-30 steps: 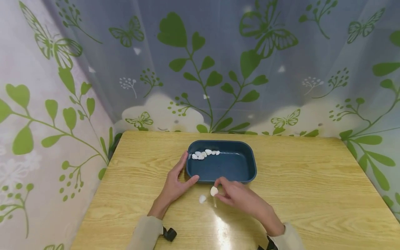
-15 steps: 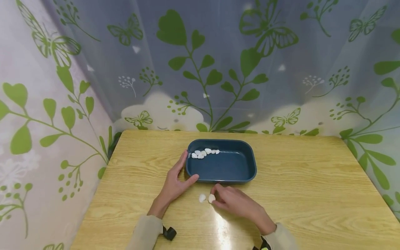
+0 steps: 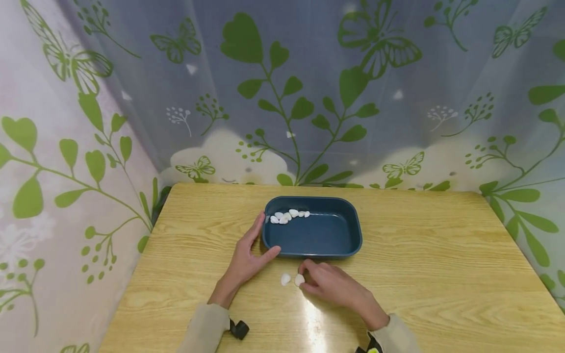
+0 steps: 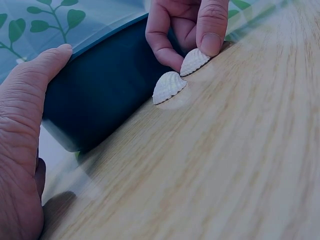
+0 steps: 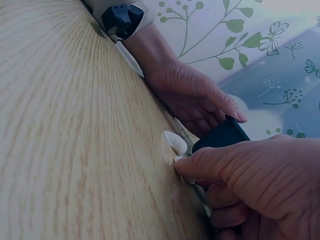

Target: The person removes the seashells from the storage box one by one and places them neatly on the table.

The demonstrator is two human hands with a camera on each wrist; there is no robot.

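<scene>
A dark blue rectangular dish (image 3: 318,240) stands on the table, with several white seashells (image 3: 283,218) in a rough row along its back left. My left hand (image 3: 244,261) rests against its near left corner, fingers along the left side and thumb spread at the front rim. Just in front of the dish, my right hand (image 3: 333,284) pinches a ribbed white seashell (image 4: 194,61) between thumb and fingertips, low at the tabletop. Beside it to the left lies another ribbed seashell (image 4: 169,88), close enough that the two overlap in the left wrist view.
The light wooden table (image 3: 423,274) extends to both sides of the dish. Behind and to the left hangs a curtain (image 3: 309,98) printed with green leaves and butterflies. A black wrist-worn camera (image 5: 121,21) sits at the left cuff.
The right hand has brought its seashell toward me from the dish's front rim, down beside the other loose one. Over the last half second it hardly moves. The left hand keeps its place.
</scene>
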